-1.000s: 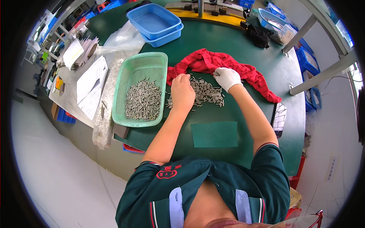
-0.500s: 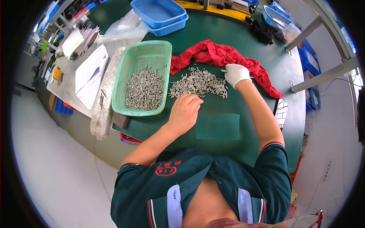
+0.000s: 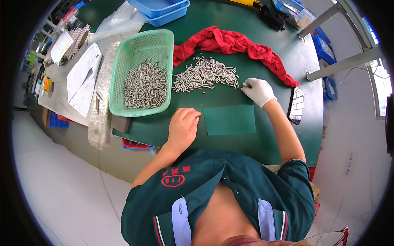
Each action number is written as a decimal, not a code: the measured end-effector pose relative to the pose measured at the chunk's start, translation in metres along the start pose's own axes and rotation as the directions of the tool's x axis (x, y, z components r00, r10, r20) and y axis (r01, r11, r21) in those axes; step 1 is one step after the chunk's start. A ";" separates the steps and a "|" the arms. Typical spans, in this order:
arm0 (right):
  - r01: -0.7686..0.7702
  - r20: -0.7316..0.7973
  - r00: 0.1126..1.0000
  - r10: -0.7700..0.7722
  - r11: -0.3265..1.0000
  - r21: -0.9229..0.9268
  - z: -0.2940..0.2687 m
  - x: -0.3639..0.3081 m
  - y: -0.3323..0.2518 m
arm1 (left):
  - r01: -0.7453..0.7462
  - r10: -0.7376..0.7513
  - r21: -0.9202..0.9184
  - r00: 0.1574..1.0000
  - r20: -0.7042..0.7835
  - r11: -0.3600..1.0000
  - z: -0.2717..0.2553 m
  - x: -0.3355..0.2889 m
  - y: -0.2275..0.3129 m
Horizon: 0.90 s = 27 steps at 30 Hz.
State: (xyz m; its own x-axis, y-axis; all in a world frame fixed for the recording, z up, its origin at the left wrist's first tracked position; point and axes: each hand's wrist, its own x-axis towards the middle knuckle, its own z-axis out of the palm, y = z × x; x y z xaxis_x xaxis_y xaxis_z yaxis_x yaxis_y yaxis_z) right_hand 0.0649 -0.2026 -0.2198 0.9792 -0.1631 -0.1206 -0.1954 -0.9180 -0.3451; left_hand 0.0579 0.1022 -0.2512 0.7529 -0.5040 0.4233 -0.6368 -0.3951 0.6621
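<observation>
A loose pile of small metal pins (image 3: 207,74) lies on the green tabletop, with one pin apart at its near edge. My left hand (image 3: 182,128), bare, rests near the pile's near left side. Its fingers are curled together, and a pale spot shows at the fingertips, too small to name. To the right of the pile is my right hand (image 3: 259,92) in a white glove, thumb and fingers drawn together in a pinch. What it holds, if anything, cannot be made out. A dark green sheet (image 3: 230,119) lies flat between the hands.
Left of the pile stands a green perforated basket (image 3: 115,92) holding many more pins. A red checked cloth (image 3: 227,42) curves behind the pile. A phone (image 3: 296,107) lies at the right, papers (image 3: 84,78) at the left, and stacked blue trays (image 3: 170,16) at the back.
My left hand has drawn back from the pile's near edge toward me. My right hand has come nearer and closed up beside the pile's right end. The whole view has shifted slightly.
</observation>
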 end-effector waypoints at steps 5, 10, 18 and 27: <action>0.050 0.024 0.998 -0.050 0.999 -0.012 0.012 -0.012 -0.025 | 0.003 -0.003 0.011 1.000 -0.029 1.000 -0.007 -0.010 -0.002; 0.102 -0.061 0.992 -0.107 0.992 -0.075 0.025 -0.009 -0.044 | 0.540 -0.557 -0.537 0.817 0.149 0.648 -0.035 -0.033 -0.001; 0.190 -0.150 0.971 -0.187 0.982 0.000 0.017 -0.010 -0.062 | 0.430 -0.860 -0.896 0.493 0.128 0.113 -0.113 -0.045 -0.020; 0.316 -0.094 0.948 -0.305 0.941 0.124 0.011 -0.021 -0.094 | 0.605 -0.869 -0.786 0.317 0.381 -0.124 -0.104 -0.005 -0.047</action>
State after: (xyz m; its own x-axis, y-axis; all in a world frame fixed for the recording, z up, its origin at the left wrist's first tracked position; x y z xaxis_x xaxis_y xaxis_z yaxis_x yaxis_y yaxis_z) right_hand 0.0619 -0.1095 -0.1948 0.9927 0.0918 0.0787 0.1184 -0.8703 -0.4782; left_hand 0.1014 0.2039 -0.2203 0.7283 -0.1092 -0.6765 0.6655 0.3479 0.6603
